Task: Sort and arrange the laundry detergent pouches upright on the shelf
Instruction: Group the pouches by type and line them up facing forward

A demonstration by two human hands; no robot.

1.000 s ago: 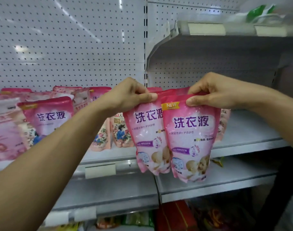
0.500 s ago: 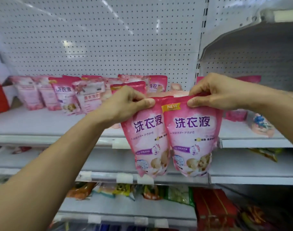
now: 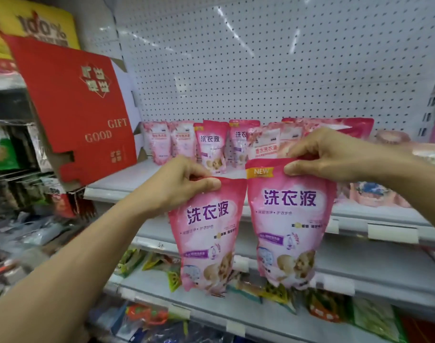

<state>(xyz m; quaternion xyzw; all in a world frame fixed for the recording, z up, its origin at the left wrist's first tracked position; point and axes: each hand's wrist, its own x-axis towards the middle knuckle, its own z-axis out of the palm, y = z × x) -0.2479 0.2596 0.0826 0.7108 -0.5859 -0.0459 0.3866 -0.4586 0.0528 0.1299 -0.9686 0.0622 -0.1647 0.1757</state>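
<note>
I hold two pink detergent pouches in the air in front of the shelf. My left hand (image 3: 179, 184) pinches the top edge of the left pouch (image 3: 206, 233). My right hand (image 3: 335, 154) pinches the top of the right pouch (image 3: 289, 219), which bears a yellow NEW label. Both hang upright, side by side and just apart. Behind them, several pink pouches (image 3: 211, 144) stand in a row at the back of the grey shelf (image 3: 127, 179), against the white pegboard. Further pale pink pouches (image 3: 375, 194) lie flat on the shelf at the right.
A red gift box (image 3: 75, 105) leans at the shelf's left end, with a yellow sign above it. Lower shelves (image 3: 360, 258) carry small green and yellow packets (image 3: 273, 290). Dark packaged goods fill the rack at the far left.
The view has swung left along the shelf, bringing the red gift box into sight. Both hands still grip the pouches, which now hang slightly apart instead of overlapping.
</note>
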